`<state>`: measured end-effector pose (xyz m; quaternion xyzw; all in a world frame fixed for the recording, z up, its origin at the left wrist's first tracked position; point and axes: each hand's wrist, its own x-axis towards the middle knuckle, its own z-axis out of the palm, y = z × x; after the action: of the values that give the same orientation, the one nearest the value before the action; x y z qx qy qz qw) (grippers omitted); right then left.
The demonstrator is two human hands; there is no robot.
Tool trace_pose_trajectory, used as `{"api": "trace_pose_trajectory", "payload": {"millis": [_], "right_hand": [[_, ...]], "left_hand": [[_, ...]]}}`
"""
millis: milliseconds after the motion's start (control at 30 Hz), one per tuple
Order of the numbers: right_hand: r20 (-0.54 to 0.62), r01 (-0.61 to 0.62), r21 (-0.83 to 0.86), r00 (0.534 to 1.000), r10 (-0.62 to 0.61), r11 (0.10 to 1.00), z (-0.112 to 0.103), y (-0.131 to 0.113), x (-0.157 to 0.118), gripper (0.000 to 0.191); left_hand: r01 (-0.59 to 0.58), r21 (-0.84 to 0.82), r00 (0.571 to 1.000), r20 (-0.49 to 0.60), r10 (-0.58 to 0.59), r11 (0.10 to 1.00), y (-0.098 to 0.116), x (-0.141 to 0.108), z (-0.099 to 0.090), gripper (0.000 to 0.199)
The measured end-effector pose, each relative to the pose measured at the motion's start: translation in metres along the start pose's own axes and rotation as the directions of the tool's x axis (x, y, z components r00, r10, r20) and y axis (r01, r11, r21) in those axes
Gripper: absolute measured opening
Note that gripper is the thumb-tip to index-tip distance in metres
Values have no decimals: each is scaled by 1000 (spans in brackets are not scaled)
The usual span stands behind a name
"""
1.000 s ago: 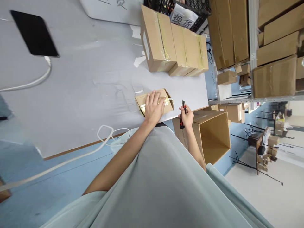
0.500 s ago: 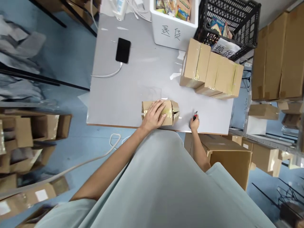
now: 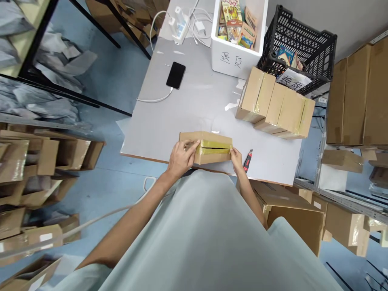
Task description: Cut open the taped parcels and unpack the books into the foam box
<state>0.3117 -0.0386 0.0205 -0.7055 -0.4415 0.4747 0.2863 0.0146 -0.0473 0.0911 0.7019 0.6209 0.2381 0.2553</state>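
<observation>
A small cardboard box (image 3: 209,139) lies at the front edge of the table, with shiny tape along its top and a dark slit through the tape. My left hand (image 3: 183,155) grips its left part, fingers bent over the top. At the right end, my right hand (image 3: 236,159) pinches the box's corner. Just right of that hand a red and black utility knife (image 3: 247,161) rests on the table, its blade end pointing away from me.
Several taped cardboard boxes (image 3: 275,105) stand in a row at the right. Behind them are a white bin (image 3: 235,60) and a black crate (image 3: 298,44) holding packets and booklets. A phone (image 3: 176,75) on a cable lies left. A large carton (image 3: 291,198) stands below the table's right edge.
My right hand has let go of the utility knife, which now lies on the table, and has taken the box's right end. My left hand has shifted left, and the box is turned.
</observation>
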Motion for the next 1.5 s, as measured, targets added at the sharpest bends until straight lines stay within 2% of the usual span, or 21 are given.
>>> {"api": "trace_pose_trajectory", "payload": {"millis": [100, 167, 300, 400, 467, 533, 600, 667, 733, 833, 933, 1033, 1167, 1267, 1400, 1500], "right_hand": [[-58, 1, -15, 998, -2, 1000, -20, -15, -14, 51], [-117, -9, -56, 993, 2, 998, -28, -25, -23, 53], [-184, -22, -108, 983, 1, 994, -27, -42, -35, 56], [-160, 44, -85, 985, -57, 995, -23, -52, -38, 53], [-147, 88, -113, 984, -105, 990, -25, -59, -35, 53], [-141, 103, -198, 981, -133, 975, -30, -69, -30, 52], [-124, 112, -297, 980, -154, 948, -36, -79, -22, 53], [-104, 134, -370, 977, -184, 919, -42, -91, -14, 56], [-79, 171, -413, 972, -222, 895, -46, -101, -6, 59], [-52, 199, -457, 967, -249, 867, -45, -115, 7, 53], [-79, 154, -509, 971, -224, 847, -37, -125, 24, 42], [-132, 65, -558, 977, -165, 827, -29, -133, 43, 43], [-135, -35, -607, 989, -59, 794, -18, -136, 57, 50], [-115, -29, -636, 992, -57, 771, -6, -128, 45, 64], [-4, 82, -718, 993, -122, 692, 17, -108, 10, 97], [91, 154, -751, 987, -131, 642, 25, -94, -14, 101]], "left_hand": [[78, -165, 997, -11, -81, 983, -8, 5, 6, 55], [197, -283, 980, 29, -197, 939, -16, 14, 14, 56], [429, -400, 901, 129, -414, 810, -26, 29, 29, 47], [484, -412, 870, 134, -474, 772, -23, 28, 29, 41], [427, -400, 901, 113, -419, 811, -18, 22, 23, 39], [300, -340, 954, 93, -286, 891, -11, 15, 15, 35], [158, -239, 984, 116, -133, 958, -5, 9, 8, 34], [32, -145, 982, 187, -4, 989, 0, 4, 2, 29], [-85, -86, 958, 266, 105, 993, 4, -1, -4, 26], [-213, -29, 915, 345, 210, 977, 7, -9, -11, 37], [-240, 15, 899, 381, 216, 971, 6, -17, -17, 42], [-204, 43, 902, 398, 170, 978, 5, -23, -20, 40], [-161, 92, 900, 423, 108, 983, 4, -31, -16, 42], [-136, 115, 901, 428, 75, 984, 0, -35, -10, 40], [-116, 98, 883, 466, 58, 988, -5, -36, -4, 26], [-100, 86, 862, 506, 43, 991, -3, -32, -2, 19]]}}
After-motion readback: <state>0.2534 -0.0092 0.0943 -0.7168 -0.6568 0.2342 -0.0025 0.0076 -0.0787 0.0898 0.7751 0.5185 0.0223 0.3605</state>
